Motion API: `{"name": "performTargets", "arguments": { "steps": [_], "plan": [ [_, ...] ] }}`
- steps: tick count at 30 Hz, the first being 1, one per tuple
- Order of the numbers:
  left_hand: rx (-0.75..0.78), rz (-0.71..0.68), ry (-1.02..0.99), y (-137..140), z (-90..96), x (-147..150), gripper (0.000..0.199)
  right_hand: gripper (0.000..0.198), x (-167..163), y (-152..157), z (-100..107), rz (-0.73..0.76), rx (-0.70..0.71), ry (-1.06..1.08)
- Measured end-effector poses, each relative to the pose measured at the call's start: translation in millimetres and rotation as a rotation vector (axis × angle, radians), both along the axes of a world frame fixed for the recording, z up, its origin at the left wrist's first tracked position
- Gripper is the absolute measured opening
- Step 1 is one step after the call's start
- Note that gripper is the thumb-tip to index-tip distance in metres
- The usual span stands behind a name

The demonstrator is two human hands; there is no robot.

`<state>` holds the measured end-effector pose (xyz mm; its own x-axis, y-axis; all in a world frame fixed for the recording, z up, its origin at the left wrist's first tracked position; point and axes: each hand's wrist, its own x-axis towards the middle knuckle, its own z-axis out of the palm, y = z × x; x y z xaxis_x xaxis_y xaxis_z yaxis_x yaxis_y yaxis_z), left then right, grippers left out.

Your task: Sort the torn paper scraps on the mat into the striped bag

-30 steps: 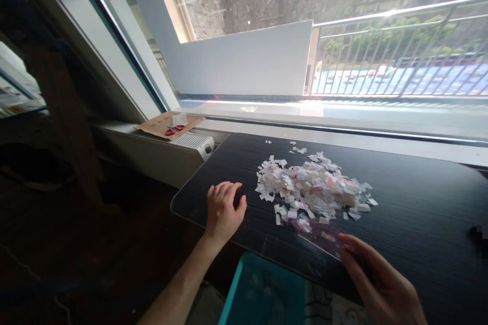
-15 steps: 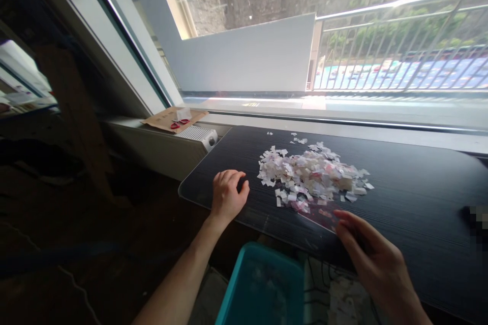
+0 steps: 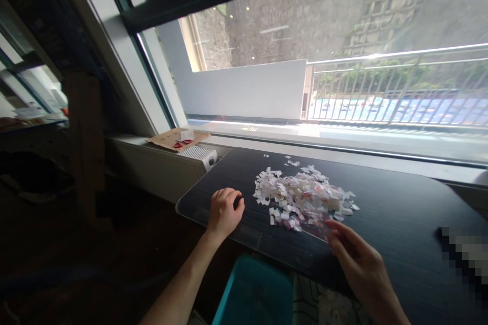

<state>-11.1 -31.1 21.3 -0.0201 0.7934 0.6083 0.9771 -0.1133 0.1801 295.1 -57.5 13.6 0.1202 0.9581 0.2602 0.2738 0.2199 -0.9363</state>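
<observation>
A heap of small paper scraps [image 3: 297,190], mostly white with some pink, lies on the dark wood-grain table [image 3: 396,203]. To the left of the heap, my left hand [image 3: 225,210] rests near the table's front edge, fingers loosely curled, thumb apart from them and nothing visible between. My right hand [image 3: 360,254] is at the heap's near right side, with thumb and fingertips closed on the edge of a clear, reddish-tinted plastic piece [image 3: 315,234]. That piece reaches left from the fingertips to the front of the scraps; its far end is hard to make out.
Below the table's front edge stands a teal bin [image 3: 253,289]. Red-handled scissors [image 3: 183,143] lie on brown cardboard [image 3: 163,138] on the ledge at left, beside a white heater [image 3: 204,156]. A dark object, partly pixelated [image 3: 463,254], is at the right. A window runs behind.
The view has tilted up, so the table sits lower in the picture. Both hands stay in nearly the same places by the heap, and the right still grips the clear plastic piece.
</observation>
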Motion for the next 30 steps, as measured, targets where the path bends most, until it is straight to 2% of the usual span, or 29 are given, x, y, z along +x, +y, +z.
{"name": "performTargets", "arguments": {
  "steps": [5,10,15,21,26,30],
  "plan": [
    [0.011,-0.003,-0.014,0,-1.8,-1,0.009,0.037,5,2,-11,-0.003,0.036,-0.098],
    [0.007,-0.005,-0.024,1,-0.8,0,0.009,0.033,4,-1,-8,-0.007,0.087,-0.223],
    [0.01,-0.001,-0.026,1,-0.8,-1,0.008,0.033,2,-2,-5,-0.036,0.124,-0.229],
    [0.016,0.001,-0.031,1,-2.2,-1,0.009,0.033,6,3,-6,0.082,0.124,-0.269],
    [0.014,0.0,-0.037,2,-2.4,-1,0.009,0.033,-2,1,-2,0.039,0.171,-0.225],
    [0.017,0.005,-0.037,1,-1.4,-1,0.01,0.031,-6,-1,-1,0.087,0.184,-0.232]
  ]
}}
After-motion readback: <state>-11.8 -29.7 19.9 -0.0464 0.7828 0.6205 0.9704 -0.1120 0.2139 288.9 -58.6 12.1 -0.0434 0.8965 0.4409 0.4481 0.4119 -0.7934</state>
